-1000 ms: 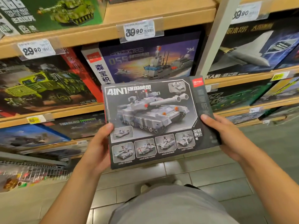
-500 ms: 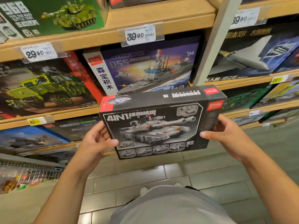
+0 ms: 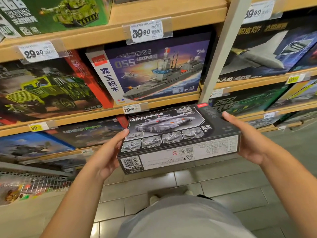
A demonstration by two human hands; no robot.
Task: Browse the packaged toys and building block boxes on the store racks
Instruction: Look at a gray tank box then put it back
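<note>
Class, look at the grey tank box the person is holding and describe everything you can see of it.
The grey tank box is a flat, dark grey cardboard carton. Its face shows a grey brick-built tank, "4IN1" and a row of small tank pictures. It is tipped nearly flat, so the side panel with barcode, QR code and fine print faces the camera. The left hand and right hand hold its short ends, in front of the shelves and above the tiled floor.

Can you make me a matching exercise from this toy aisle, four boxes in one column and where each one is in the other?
Things:
1. grey tank box
2. warship box
3. green truck box
4. green tank box

Places:
A. top shelf, left
B. middle shelf, under the 39.90 tag
C. held between left hand and right hand
D. middle shelf, under the 29.90 tag

Pairs: 1-C, 2-B, 3-D, 4-A
</note>
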